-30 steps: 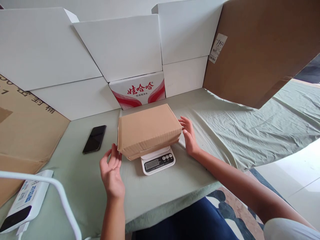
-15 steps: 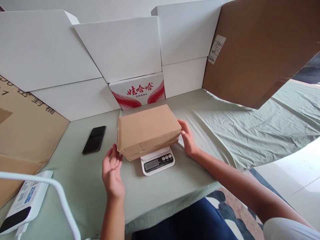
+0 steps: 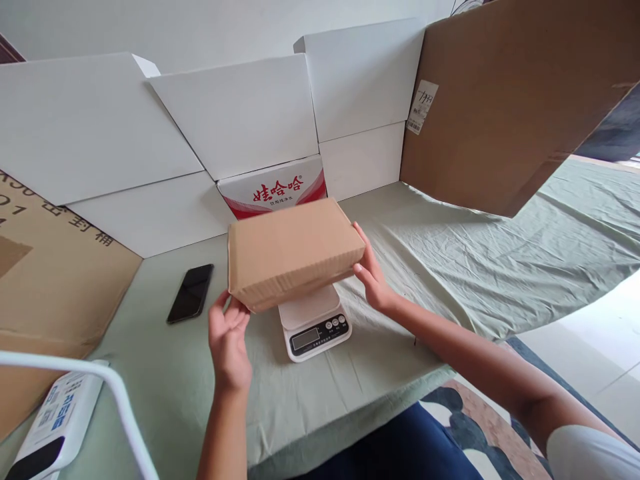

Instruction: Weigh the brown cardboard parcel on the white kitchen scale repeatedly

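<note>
Brown cardboard box (image 3: 295, 252) held just above the white kitchen scale (image 3: 314, 323), clear of its platform. Left hand (image 3: 229, 340) grips the box's near-left corner; right hand (image 3: 371, 272) presses its right end. Hold is on edges only. Risk: a finger slip would drop the box onto the scale. Black phone (image 3: 191, 293) lies left of the scale.
</note>
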`<state>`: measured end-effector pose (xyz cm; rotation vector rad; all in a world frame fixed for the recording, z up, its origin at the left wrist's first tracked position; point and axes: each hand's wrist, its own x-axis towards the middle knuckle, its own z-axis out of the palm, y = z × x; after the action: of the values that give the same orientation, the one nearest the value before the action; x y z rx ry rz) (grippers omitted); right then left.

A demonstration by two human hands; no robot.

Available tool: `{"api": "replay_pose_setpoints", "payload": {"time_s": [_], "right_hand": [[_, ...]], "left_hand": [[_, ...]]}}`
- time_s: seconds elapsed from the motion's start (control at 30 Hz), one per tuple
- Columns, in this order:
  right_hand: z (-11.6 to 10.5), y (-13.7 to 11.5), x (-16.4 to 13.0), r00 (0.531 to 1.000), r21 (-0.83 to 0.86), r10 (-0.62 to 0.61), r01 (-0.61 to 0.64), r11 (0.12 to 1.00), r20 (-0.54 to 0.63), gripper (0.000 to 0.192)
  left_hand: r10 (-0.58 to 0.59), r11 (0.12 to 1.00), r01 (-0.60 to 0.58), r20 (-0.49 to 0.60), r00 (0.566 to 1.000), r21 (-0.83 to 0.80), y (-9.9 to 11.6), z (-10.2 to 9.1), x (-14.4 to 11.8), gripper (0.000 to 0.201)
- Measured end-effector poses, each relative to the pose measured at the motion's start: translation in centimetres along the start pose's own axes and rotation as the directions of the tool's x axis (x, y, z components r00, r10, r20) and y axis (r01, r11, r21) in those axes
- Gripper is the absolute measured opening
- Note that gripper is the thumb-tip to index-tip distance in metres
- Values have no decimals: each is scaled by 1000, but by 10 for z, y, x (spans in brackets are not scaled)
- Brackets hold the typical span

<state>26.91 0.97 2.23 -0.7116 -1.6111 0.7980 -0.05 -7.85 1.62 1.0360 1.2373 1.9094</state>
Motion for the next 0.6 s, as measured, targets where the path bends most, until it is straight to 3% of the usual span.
{"api": "replay_pose_setpoints", "payload": {"time_s": [0.13, 0.23, 0.4, 0.6], "right_hand": [[10, 6, 50, 996, 11, -81, 81, 997, -32, 85], [19, 37, 69, 999, 30, -37, 37, 999, 7, 84], [27, 83, 63, 999, 28, 36, -37, 999, 35, 92], [18, 95, 68, 992, -7, 122, -122, 992, -2, 82]], "left_hand": [[132, 987, -125, 59, 990, -101, -2, 22, 61, 55], [59, 995, -55, 42, 997, -78, -31, 29, 92, 54], [-49, 998, 50, 27, 998, -25, -78, 24, 98, 50], [-172, 985, 174, -74, 982, 23, -79, 22, 99, 48]]}}
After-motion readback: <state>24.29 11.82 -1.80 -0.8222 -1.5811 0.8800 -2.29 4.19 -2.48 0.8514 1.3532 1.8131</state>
